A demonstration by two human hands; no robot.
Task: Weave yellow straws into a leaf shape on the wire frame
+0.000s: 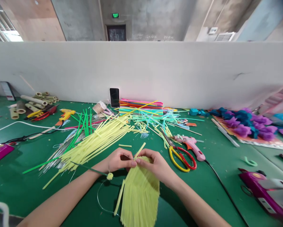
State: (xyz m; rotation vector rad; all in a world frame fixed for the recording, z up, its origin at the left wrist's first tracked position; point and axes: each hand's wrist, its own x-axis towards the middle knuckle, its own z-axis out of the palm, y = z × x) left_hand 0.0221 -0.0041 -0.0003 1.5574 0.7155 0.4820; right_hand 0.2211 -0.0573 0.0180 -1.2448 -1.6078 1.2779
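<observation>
The left hand and right hand meet, both pinching the top of a yellow straw bundle that fans out between the wrists on the tabletop. Scissors lie just right of the right hand.

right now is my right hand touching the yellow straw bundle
Touching. The head view shows the right hand lying over the top of the yellow straw bundle, fingertips pinching its upper edge beside the left hand.

Looks like a craft workshop: green work table buried in plastic straws, pink glue gun at 2 o'clock, scissors, bare concrete walls at 12.
</observation>
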